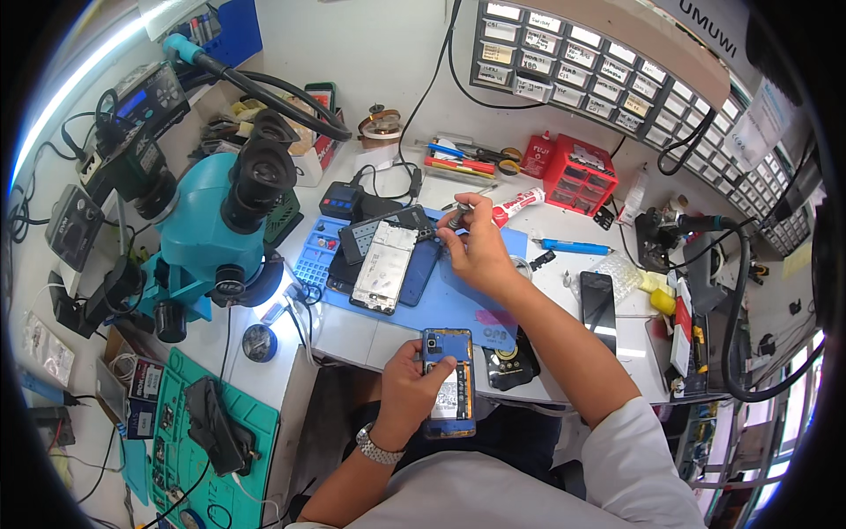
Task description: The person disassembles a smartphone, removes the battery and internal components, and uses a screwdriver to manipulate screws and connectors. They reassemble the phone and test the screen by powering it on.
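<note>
Near the table's front edge, my left hand (pixel 412 388) is closed around an opened smartphone (pixel 461 341). Its back cover is off, so the blue inner frame and pale battery show, and my thumb lies across its upper part. Farther out, over the blue work mat (pixel 361 311), my right hand (pixel 480 247) pinches a small grey cylindrical piece (pixel 458 215); its kind is too small to tell. Left of that hand lies a stack of phone parts, with a silver phone frame (pixel 384 269) on top and a dark phone (pixel 421 271) partly beneath.
A teal microscope (pixel 211 220) stands at the left, above a green mat (pixel 251 379). At the right rest a black phone (pixel 598 304) and a blue pen-like tool (pixel 575 247). A red drawer box (pixel 577 176), a white tube (pixel 520 204) and a black phone part (pixel 514 366) are close by.
</note>
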Demonstrator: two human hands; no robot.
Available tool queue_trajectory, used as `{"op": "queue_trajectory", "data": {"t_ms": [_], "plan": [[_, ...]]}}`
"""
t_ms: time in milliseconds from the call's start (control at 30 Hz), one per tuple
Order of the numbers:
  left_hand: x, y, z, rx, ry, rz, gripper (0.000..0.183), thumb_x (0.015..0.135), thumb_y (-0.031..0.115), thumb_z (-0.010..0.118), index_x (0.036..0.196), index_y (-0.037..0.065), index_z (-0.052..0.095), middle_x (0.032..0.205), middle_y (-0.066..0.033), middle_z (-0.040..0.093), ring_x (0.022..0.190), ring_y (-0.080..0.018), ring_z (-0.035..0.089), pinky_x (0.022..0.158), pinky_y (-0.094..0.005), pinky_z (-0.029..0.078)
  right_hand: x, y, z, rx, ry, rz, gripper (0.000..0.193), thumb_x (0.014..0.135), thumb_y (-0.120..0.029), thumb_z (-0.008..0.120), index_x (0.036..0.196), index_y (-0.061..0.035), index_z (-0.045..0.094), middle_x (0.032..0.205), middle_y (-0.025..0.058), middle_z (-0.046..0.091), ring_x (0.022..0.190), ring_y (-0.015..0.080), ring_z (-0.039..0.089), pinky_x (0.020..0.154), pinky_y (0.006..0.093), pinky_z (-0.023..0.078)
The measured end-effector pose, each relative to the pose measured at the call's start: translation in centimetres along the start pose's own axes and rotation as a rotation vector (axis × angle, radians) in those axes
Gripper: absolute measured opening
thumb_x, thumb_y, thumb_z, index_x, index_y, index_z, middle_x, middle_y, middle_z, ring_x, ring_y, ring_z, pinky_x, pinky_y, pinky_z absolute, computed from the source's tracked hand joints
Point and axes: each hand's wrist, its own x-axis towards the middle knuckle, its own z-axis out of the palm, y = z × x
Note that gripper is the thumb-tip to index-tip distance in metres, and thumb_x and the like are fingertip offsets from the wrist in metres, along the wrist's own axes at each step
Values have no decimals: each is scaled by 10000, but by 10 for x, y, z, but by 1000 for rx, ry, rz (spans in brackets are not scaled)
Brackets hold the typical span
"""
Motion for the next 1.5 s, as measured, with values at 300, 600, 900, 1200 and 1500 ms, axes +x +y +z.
{"op": "queue_trajectory", "data": {"t_ms": [300, 600, 900, 1200, 1500], "plan": [[0, 4, 5, 45, 18, 6, 362, 972, -8, 777, 1277, -98, 604, 1089, -159, 794, 940, -148, 764, 828, -269, 601, -14, -19, -8, 239, 186, 9, 585, 1043, 12, 673, 1473, 6, 276, 1164, 181, 708, 996, 241, 750, 827, 325, 639], [-1, 7, 4, 121, 53, -31, 386, 974, 6, 782, 1299, -83, 593, 1042, -152, 801, 872, -149, 775, 775, -276, 620, -106, -56, -27, 379, 331, 209, 650, 1005, 39, 737, 1468, 35, 280, 1194, 189, 650, 1058, 171, 693, 767, 293, 670], [-3, 11, 6, 47, 24, -48, 382, 986, 16, 770, 1305, -86, 586, 1029, -153, 801, 842, -141, 776, 739, -271, 625, -131, -38, -17, 343, 386, 220, 670, 970, 44, 791, 1430, 29, 305, 1129, 174, 639, 944, 164, 713, 705, 260, 649], [-2, 10, 6, 36, 20, -36, 361, 993, 18, 760, 1292, -87, 588, 1050, -150, 797, 852, -142, 775, 747, -271, 628, -149, -45, -18, 327, 344, 191, 642, 977, 61, 774, 1433, -48, 334, 1104, 150, 632, 957, 152, 703, 705, 269, 664], [-1, 11, 6, -18, 13, -44, 368, 985, 10, 765, 1297, -81, 593, 1051, -144, 794, 860, -133, 767, 751, -271, 627, -161, -42, -12, 391, 361, 145, 647, 959, 41, 807, 1404, -7, 340, 1099, 171, 646, 938, 150, 705, 677, 247, 639]]}}
